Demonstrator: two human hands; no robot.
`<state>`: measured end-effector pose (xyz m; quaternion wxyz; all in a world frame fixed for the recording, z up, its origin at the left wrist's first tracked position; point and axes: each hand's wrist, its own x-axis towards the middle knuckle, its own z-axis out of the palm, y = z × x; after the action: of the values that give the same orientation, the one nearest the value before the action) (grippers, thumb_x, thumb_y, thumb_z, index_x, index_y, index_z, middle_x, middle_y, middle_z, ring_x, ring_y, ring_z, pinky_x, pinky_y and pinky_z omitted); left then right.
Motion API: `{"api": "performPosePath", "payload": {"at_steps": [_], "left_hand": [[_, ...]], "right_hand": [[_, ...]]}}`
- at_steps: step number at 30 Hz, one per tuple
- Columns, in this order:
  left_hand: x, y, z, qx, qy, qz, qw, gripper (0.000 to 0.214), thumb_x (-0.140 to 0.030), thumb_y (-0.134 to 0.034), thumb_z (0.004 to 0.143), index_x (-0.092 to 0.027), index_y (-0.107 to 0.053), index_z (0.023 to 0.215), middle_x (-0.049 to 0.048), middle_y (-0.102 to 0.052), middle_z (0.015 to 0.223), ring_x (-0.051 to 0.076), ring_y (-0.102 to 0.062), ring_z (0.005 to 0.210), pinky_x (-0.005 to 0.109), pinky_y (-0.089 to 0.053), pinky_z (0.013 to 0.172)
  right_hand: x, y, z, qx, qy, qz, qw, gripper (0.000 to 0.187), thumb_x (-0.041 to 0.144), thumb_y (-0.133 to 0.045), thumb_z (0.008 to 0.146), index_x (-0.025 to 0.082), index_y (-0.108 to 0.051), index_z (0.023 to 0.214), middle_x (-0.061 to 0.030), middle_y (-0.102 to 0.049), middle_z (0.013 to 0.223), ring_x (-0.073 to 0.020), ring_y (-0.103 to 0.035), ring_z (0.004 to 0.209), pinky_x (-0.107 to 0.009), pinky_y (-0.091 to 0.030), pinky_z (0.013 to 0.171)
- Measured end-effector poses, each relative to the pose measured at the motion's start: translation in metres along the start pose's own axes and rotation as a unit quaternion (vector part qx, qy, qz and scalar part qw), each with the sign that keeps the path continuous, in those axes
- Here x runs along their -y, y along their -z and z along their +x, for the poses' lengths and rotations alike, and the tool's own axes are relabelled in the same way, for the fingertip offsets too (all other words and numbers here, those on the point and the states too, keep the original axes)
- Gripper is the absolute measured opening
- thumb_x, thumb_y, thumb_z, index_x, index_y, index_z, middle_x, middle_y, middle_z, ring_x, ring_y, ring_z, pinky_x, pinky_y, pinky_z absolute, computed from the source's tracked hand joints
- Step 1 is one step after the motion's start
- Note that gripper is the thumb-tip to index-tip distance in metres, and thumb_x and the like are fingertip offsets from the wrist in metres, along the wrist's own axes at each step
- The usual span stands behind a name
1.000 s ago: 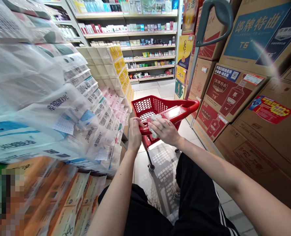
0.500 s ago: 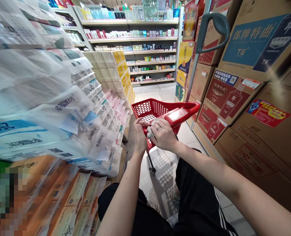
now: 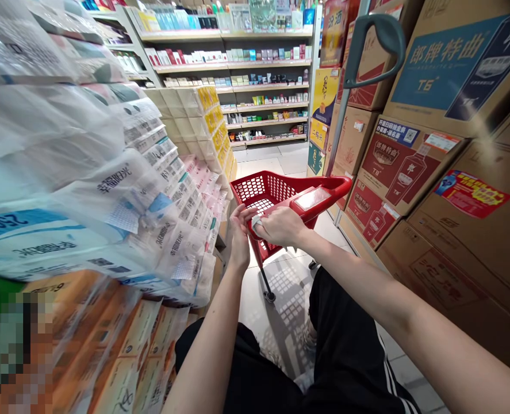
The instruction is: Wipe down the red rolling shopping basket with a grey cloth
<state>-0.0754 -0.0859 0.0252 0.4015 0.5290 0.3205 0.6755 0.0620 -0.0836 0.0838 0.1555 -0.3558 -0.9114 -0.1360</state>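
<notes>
A red shopping cart (image 3: 276,190) stands in the aisle just ahead of me, its basket holding nothing I can see. My left hand (image 3: 238,230) grips the left end of the cart's red handle bar (image 3: 323,187). My right hand (image 3: 282,225) presses a crumpled white tissue (image 3: 255,221) against the bar right beside my left hand. Only a small part of the tissue shows under the fingers. A clear display panel (image 3: 310,198) sits on the handle to the right of my hands.
Stacked packs of tissue paper in plastic wrap (image 3: 108,190) crowd the left side. Cardboard liquor cartons (image 3: 414,155) are piled high on the right, with a grey trolley handle (image 3: 378,40) among them. Product shelves (image 3: 246,63) close the aisle's far end. The floor is pale tile (image 3: 276,299).
My right hand has slid the tissue leftward along the handle until it meets my left hand. The view has shifted slightly; the cart stays in place.
</notes>
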Motion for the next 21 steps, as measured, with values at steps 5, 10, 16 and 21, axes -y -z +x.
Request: {"api": "performPosePath", "payload": {"at_steps": [5, 10, 16, 21], "left_hand": [[0.018, 0.024, 0.011, 0.031, 0.016, 0.093, 0.995, 0.049, -0.054, -0.021, 0.092, -0.023, -0.048, 0.118, 0.0080, -0.059, 0.118, 0.017, -0.052, 0.114, 0.039, -0.035, 0.104], [0.028, 0.022, 0.015, 0.115, -0.004, 0.321, 0.940, 0.040, -0.046, -0.029, 0.092, -0.023, -0.058, 0.108, 0.0059, -0.057, 0.118, 0.019, -0.048, 0.116, 0.043, -0.028, 0.107], [0.031, 0.005, 0.004, 0.103, -0.011, 0.435, 0.894, 0.044, -0.039, -0.017, 0.094, -0.023, -0.057, 0.103, 0.0069, -0.057, 0.114, 0.020, -0.046, 0.114, 0.051, -0.019, 0.108], [0.031, 0.003, 0.005, 0.119, -0.009, 0.439, 0.891, 0.037, -0.037, -0.022, 0.094, -0.023, -0.055, 0.098, 0.0067, -0.058, 0.108, 0.020, -0.047, 0.110, 0.047, -0.026, 0.105]], "right_hand": [[-0.018, -0.004, -0.030, -0.051, 0.027, -0.002, 0.998, 0.046, 0.032, -0.027, 0.093, 0.013, -0.062, 0.071, -0.0074, -0.064, 0.066, -0.0148, -0.054, 0.062, -0.029, -0.030, 0.064], [-0.038, 0.001, -0.059, -0.039, 0.050, 0.004, 0.998, 0.043, 0.037, -0.032, 0.092, 0.015, -0.061, 0.068, -0.0053, -0.061, 0.065, -0.0145, -0.051, 0.064, -0.031, -0.033, 0.072], [0.015, -0.010, -0.073, -0.119, -0.113, -0.073, 0.984, 0.030, 0.024, -0.035, 0.092, 0.011, -0.056, 0.109, -0.0134, -0.062, 0.098, -0.0234, -0.052, 0.096, -0.046, -0.029, 0.095], [0.047, -0.017, -0.056, -0.085, -0.177, -0.117, 0.974, 0.033, 0.008, -0.033, 0.088, 0.003, -0.051, 0.115, -0.0209, -0.061, 0.102, -0.0253, -0.056, 0.091, -0.046, -0.038, 0.086]]}}
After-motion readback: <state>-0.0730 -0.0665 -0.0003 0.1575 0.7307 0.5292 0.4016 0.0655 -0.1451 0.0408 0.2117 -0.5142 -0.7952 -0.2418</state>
